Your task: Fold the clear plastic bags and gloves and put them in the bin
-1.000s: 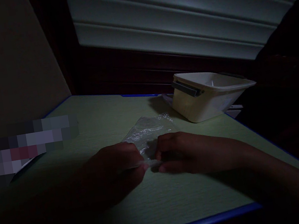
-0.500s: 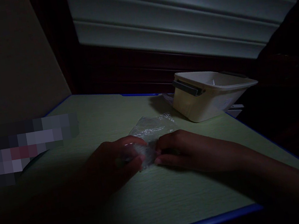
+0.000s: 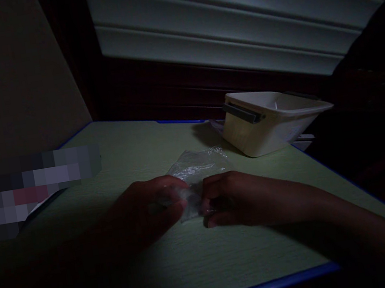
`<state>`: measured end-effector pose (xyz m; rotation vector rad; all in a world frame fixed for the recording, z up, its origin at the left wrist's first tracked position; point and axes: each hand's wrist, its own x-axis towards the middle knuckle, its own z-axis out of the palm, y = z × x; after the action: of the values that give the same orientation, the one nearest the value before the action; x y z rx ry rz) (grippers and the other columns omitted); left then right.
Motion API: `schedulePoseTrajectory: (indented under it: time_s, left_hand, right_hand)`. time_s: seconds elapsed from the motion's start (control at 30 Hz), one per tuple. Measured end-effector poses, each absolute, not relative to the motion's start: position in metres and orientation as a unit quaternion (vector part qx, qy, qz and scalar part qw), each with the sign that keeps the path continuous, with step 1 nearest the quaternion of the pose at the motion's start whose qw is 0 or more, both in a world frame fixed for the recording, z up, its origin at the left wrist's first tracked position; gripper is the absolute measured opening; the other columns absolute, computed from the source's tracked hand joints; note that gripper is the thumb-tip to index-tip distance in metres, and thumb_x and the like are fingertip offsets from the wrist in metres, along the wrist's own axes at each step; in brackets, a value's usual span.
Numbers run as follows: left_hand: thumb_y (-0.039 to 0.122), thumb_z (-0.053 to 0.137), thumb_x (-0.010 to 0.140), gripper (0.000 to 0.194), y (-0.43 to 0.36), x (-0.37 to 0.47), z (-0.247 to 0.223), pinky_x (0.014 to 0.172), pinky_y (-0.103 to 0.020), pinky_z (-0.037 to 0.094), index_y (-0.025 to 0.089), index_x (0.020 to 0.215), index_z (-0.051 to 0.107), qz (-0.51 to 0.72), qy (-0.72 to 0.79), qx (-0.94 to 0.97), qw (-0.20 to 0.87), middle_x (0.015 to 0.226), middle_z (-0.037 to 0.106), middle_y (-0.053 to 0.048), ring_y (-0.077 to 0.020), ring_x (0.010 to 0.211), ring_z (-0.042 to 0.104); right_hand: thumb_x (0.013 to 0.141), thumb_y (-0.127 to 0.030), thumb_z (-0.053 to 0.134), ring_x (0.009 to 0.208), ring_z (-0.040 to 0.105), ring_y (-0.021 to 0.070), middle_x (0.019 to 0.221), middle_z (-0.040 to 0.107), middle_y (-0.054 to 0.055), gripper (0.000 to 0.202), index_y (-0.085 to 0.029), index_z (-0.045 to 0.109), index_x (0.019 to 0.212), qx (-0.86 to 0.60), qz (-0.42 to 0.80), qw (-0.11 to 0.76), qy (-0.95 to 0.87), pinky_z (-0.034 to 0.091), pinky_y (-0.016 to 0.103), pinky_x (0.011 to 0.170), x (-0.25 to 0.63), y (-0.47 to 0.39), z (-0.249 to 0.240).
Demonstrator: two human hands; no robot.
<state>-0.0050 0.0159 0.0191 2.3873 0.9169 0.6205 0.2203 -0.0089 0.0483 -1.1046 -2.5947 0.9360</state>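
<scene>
No text or number is readable anywhere in the view.

"Item one?"
"Left hand [image 3: 154, 206], bare, with rounded knuckles. Left forearm [image 3: 94, 242], deep in shadow, covering unclear."
"Item two?"
"Right hand [image 3: 235, 198], bare, slim fingers. Right forearm [image 3: 350, 214], bare, slender, smooth in outline, narrowing at the wrist [image 3: 313, 200], darkening towards the elbow end."

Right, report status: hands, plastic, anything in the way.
Left hand pinching clear plastic. Right hand close beside it, grip unclear. Pale bin beyond, to the right, apart from both hands.
</scene>
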Motion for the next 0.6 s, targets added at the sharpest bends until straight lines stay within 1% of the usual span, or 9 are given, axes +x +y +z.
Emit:
schedulePoseTrajectory:
  time_s: [0.07, 0.2, 0.27, 0.37, 0.47, 0.6]
  left_hand:
    - [0.033, 0.049, 0.088, 0.026, 0.0154, -0.0046, 0.0179, 0.067, -0.023, 0.051, 0.019, 0.102, 0.066, 0.244, 0.342, 0.863, 0.281, 0.085, 0.073, 0.000, -0.0158, 0.074, 0.067]
    - [0.035, 0.052, 0.086, 0.027, 0.0130, -0.0035, 0.0157, 0.071, -0.023, 0.052, 0.020, 0.103, 0.067, 0.232, 0.352, 0.854, 0.306, 0.084, 0.073, 0.002, -0.0155, 0.074, 0.068]
    - [0.038, 0.052, 0.086, 0.029, 0.0117, -0.0032, 0.0149, 0.069, -0.023, 0.052, 0.021, 0.105, 0.066, 0.217, 0.358, 0.855, 0.306, 0.084, 0.073, 0.002, -0.0159, 0.074, 0.068]
    - [0.036, 0.051, 0.088, 0.027, 0.0109, -0.0032, 0.0135, 0.064, -0.022, 0.052, 0.022, 0.105, 0.065, 0.209, 0.350, 0.863, 0.297, 0.084, 0.074, 0.002, -0.0160, 0.073, 0.069]
    - [0.034, 0.050, 0.088, 0.024, 0.0123, -0.0039, 0.0117, 0.062, -0.022, 0.052, 0.023, 0.103, 0.065, 0.216, 0.322, 0.877, 0.284, 0.084, 0.075, 0.003, -0.0156, 0.072, 0.069]
    - [0.033, 0.050, 0.087, 0.025, 0.0145, -0.0044, 0.0108, 0.063, -0.023, 0.050, 0.022, 0.104, 0.064, 0.223, 0.308, 0.879, 0.287, 0.085, 0.075, 0.002, -0.0156, 0.073, 0.069]
  right_hand:
    - [0.087, -0.014, 0.063, 0.081, 0.062, 0.0141, 0.092, 0.065, 0.004, 0.004, -0.014, 0.067, 0.089, -0.369, 0.324, 0.082, -0.867, 0.047, 0.024, 0.074, 0.2198, -0.0093, 0.0483]
    - [0.091, -0.017, 0.059, 0.080, 0.061, 0.0146, 0.091, 0.066, 0.006, 0.011, -0.012, 0.068, 0.092, -0.369, 0.322, 0.083, -0.868, 0.046, 0.024, 0.073, 0.2203, -0.0100, 0.0484]
    - [0.092, -0.018, 0.057, 0.081, 0.061, 0.0148, 0.092, 0.066, 0.006, 0.013, -0.011, 0.068, 0.093, -0.363, 0.318, 0.086, -0.871, 0.046, 0.025, 0.073, 0.2208, -0.0101, 0.0482]
    - [0.093, -0.017, 0.056, 0.080, 0.061, 0.0145, 0.091, 0.066, 0.006, 0.013, -0.011, 0.068, 0.094, -0.358, 0.317, 0.086, -0.874, 0.046, 0.024, 0.073, 0.2205, -0.0107, 0.0488]
    - [0.092, -0.020, 0.058, 0.078, 0.061, 0.0140, 0.089, 0.066, 0.005, 0.013, -0.011, 0.068, 0.092, -0.371, 0.317, 0.084, -0.869, 0.045, 0.024, 0.071, 0.2192, -0.0117, 0.0505]
    - [0.091, -0.023, 0.062, 0.076, 0.060, 0.0139, 0.088, 0.066, 0.005, 0.013, -0.012, 0.068, 0.091, -0.385, 0.317, 0.076, -0.864, 0.044, 0.023, 0.068, 0.2188, -0.0119, 0.0509]
